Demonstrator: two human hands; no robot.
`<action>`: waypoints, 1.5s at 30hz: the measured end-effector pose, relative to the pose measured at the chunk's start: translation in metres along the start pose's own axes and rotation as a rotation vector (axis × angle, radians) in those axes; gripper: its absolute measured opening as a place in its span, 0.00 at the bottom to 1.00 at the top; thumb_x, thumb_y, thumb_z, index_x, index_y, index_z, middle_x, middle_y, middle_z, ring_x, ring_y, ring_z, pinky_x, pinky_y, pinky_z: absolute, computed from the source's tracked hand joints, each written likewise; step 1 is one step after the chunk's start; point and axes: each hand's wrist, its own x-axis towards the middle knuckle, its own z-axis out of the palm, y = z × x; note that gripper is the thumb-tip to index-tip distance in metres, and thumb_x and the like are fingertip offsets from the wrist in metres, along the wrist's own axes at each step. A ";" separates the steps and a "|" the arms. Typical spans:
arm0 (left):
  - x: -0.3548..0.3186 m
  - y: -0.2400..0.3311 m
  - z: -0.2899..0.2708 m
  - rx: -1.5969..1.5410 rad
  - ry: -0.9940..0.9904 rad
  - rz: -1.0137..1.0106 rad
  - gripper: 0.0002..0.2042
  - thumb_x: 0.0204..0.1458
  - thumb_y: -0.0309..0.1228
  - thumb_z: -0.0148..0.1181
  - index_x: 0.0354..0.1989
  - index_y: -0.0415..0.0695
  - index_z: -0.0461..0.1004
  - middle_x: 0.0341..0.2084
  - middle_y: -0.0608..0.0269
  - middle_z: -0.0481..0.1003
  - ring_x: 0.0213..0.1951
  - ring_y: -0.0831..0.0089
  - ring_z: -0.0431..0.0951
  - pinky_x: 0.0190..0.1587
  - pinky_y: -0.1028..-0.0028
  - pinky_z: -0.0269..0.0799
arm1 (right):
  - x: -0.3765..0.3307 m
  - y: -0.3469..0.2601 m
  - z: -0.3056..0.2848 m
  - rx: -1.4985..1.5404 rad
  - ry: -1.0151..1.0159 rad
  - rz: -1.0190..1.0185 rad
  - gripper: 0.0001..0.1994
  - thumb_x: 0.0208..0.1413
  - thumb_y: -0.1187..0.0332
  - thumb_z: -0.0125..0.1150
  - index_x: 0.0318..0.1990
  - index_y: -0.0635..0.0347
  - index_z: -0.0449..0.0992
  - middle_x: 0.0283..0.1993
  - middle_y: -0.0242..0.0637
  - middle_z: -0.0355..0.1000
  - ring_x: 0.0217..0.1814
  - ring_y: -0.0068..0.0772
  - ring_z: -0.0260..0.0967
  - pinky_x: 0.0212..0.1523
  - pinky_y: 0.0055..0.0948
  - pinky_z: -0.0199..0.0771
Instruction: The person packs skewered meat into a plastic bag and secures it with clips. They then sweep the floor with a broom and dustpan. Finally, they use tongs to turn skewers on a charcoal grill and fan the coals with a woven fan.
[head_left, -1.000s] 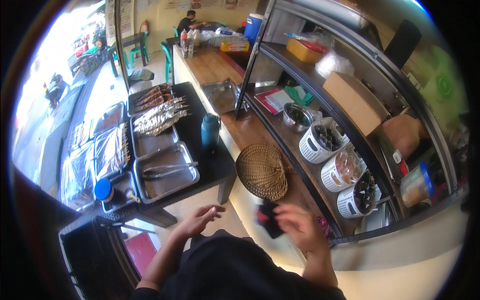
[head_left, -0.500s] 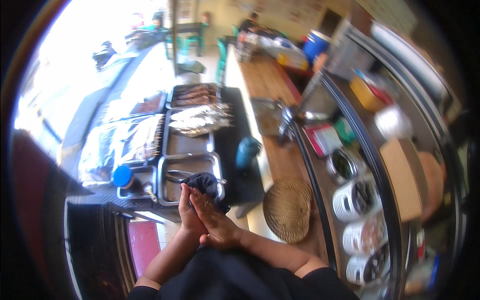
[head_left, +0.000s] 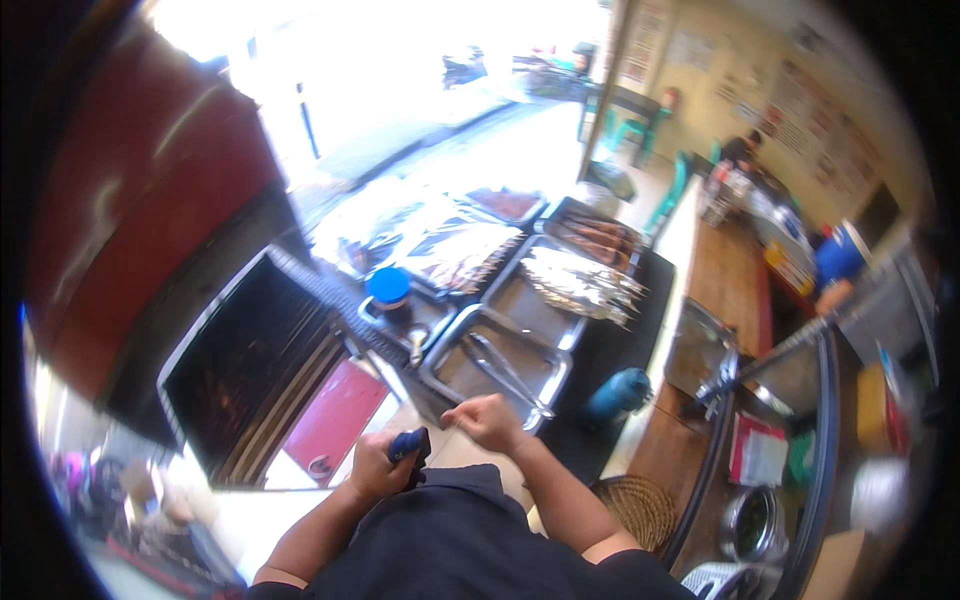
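Observation:
My left hand (head_left: 372, 468) is closed round a bunched dark cloth (head_left: 408, 450), held low in front of my dark apron. My right hand (head_left: 490, 424) is apart from it, fingers curled, with nothing showing in them. Just beyond the right hand lies a metal tray (head_left: 560, 392) with a pair of tongs (head_left: 508, 374) resting across it. Behind that, foil-covered skewers (head_left: 580, 283) lie on a second tray, and browned skewered meat (head_left: 598, 238) fills another.
An open-fronted dark grill (head_left: 250, 365) stands at left below a red hood (head_left: 150, 190). A blue-lidded jar (head_left: 390, 292) stands in a small tray. At right are a teal bottle (head_left: 618, 394), a woven basket (head_left: 638, 512) and a wooden counter (head_left: 735, 280). A person (head_left: 740, 150) sits far off.
My hands, pressed together around the dark cloth before, have come apart; the cloth is now in my left hand only. The view has turned left, bringing the grill and red hood in.

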 end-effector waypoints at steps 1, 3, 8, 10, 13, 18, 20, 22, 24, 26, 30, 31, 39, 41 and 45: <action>-0.020 -0.005 -0.006 0.064 -0.035 -0.011 0.09 0.59 0.33 0.64 0.30 0.41 0.81 0.21 0.51 0.78 0.24 0.52 0.81 0.31 0.59 0.75 | 0.011 0.024 0.004 -0.271 0.241 -0.115 0.18 0.57 0.58 0.74 0.47 0.63 0.83 0.42 0.50 0.82 0.46 0.53 0.81 0.48 0.45 0.79; -0.065 -0.011 -0.027 0.176 -0.084 -0.039 0.11 0.62 0.36 0.64 0.31 0.41 0.81 0.23 0.53 0.80 0.26 0.56 0.82 0.32 0.61 0.76 | 0.020 0.071 0.006 -0.625 0.495 0.001 0.21 0.51 0.63 0.75 0.49 0.64 0.80 0.55 0.56 0.75 0.58 0.61 0.73 0.57 0.52 0.75; -0.176 -0.012 -0.062 -0.163 0.265 -0.488 0.19 0.68 0.44 0.64 0.54 0.39 0.80 0.37 0.54 0.84 0.41 0.67 0.82 0.47 0.66 0.76 | 0.025 0.144 0.015 -0.754 0.195 0.497 0.34 0.51 0.68 0.74 0.65 0.63 0.67 0.60 0.56 0.71 0.64 0.61 0.72 0.65 0.50 0.75; -0.207 -0.013 -0.071 -0.405 0.529 -0.518 0.20 0.70 0.43 0.62 0.56 0.37 0.80 0.44 0.57 0.85 0.44 0.70 0.81 0.50 0.68 0.76 | 0.024 0.156 0.017 -0.677 0.226 0.524 0.32 0.53 0.72 0.68 0.67 0.62 0.65 0.61 0.58 0.71 0.66 0.62 0.71 0.67 0.50 0.74; -0.248 -0.016 -0.096 -0.438 0.728 -0.590 0.19 0.71 0.41 0.61 0.57 0.36 0.79 0.46 0.59 0.85 0.43 0.75 0.80 0.47 0.72 0.75 | 0.023 0.151 0.019 -0.533 0.373 0.477 0.33 0.52 0.77 0.59 0.70 0.66 0.66 0.61 0.61 0.70 0.64 0.67 0.71 0.68 0.50 0.73; -0.303 -0.026 -0.125 -0.491 0.810 -0.465 0.17 0.71 0.38 0.61 0.57 0.38 0.80 0.43 0.64 0.84 0.38 0.80 0.77 0.42 0.75 0.73 | 0.018 0.075 0.050 0.399 0.355 0.479 0.10 0.63 0.72 0.65 0.49 0.63 0.77 0.35 0.40 0.75 0.34 0.37 0.77 0.37 0.37 0.80; -0.324 -0.029 -0.129 -0.499 0.825 -0.491 0.16 0.70 0.37 0.62 0.57 0.38 0.80 0.41 0.65 0.84 0.36 0.81 0.76 0.41 0.76 0.72 | 0.013 0.029 0.082 0.652 0.301 0.331 0.07 0.66 0.70 0.65 0.47 0.60 0.77 0.31 0.33 0.72 0.26 0.27 0.71 0.28 0.30 0.74; -0.348 -0.030 -0.138 -0.504 0.780 -0.692 0.16 0.70 0.36 0.62 0.57 0.39 0.81 0.40 0.69 0.83 0.34 0.84 0.73 0.38 0.78 0.70 | 0.018 -0.017 0.121 0.773 0.325 0.206 0.06 0.67 0.71 0.65 0.47 0.59 0.77 0.29 0.30 0.70 0.22 0.24 0.68 0.22 0.27 0.70; -0.364 -0.028 -0.141 -0.567 0.786 -0.541 0.16 0.70 0.36 0.62 0.59 0.39 0.80 0.41 0.69 0.83 0.34 0.85 0.73 0.39 0.78 0.70 | 0.029 -0.059 0.148 0.858 0.349 0.136 0.07 0.66 0.72 0.65 0.48 0.60 0.77 0.29 0.30 0.70 0.23 0.26 0.69 0.23 0.28 0.72; -0.380 -0.026 -0.149 -0.601 0.804 -0.492 0.14 0.70 0.37 0.62 0.56 0.41 0.80 0.33 0.72 0.79 0.29 0.86 0.70 0.32 0.78 0.65 | 0.031 -0.096 0.161 1.064 0.226 0.142 0.10 0.65 0.72 0.65 0.52 0.62 0.77 0.29 0.32 0.72 0.26 0.28 0.72 0.25 0.29 0.74; -0.410 -0.029 -0.163 -0.600 0.818 -0.425 0.15 0.70 0.38 0.62 0.55 0.40 0.79 0.33 0.70 0.77 0.28 0.84 0.70 0.31 0.77 0.65 | 0.046 -0.162 0.196 0.827 0.026 -0.052 0.17 0.72 0.54 0.62 0.57 0.57 0.77 0.30 0.32 0.73 0.22 0.27 0.66 0.22 0.32 0.67; -0.415 -0.033 -0.165 -0.568 0.835 -0.392 0.14 0.70 0.39 0.63 0.54 0.41 0.80 0.29 0.72 0.75 0.25 0.85 0.69 0.28 0.77 0.63 | 0.045 -0.178 0.199 0.940 -0.036 -0.009 0.19 0.72 0.51 0.60 0.56 0.56 0.78 0.30 0.32 0.73 0.22 0.28 0.66 0.22 0.32 0.67; -0.433 -0.049 -0.164 -0.551 1.002 -0.511 0.14 0.70 0.39 0.62 0.52 0.41 0.82 0.24 0.75 0.76 0.22 0.88 0.67 0.23 0.79 0.60 | -0.028 -0.249 0.298 1.240 -0.572 0.424 0.40 0.68 0.25 0.36 0.60 0.55 0.73 0.28 0.28 0.65 0.23 0.25 0.62 0.24 0.31 0.64; -0.426 -0.042 -0.161 -0.554 1.039 -0.423 0.16 0.70 0.39 0.62 0.56 0.41 0.80 0.37 0.67 0.84 0.22 0.88 0.67 0.23 0.80 0.58 | -0.018 -0.246 0.300 1.109 -0.556 0.405 0.33 0.73 0.33 0.40 0.58 0.55 0.72 0.30 0.28 0.66 0.22 0.23 0.61 0.23 0.27 0.63; -0.412 -0.025 -0.156 -0.488 1.069 -0.391 0.16 0.71 0.37 0.61 0.58 0.39 0.79 0.41 0.66 0.85 0.23 0.88 0.67 0.24 0.80 0.60 | 0.052 -0.242 0.287 0.764 -0.217 0.165 0.18 0.78 0.49 0.49 0.50 0.56 0.69 0.30 0.28 0.65 0.20 0.19 0.60 0.21 0.23 0.63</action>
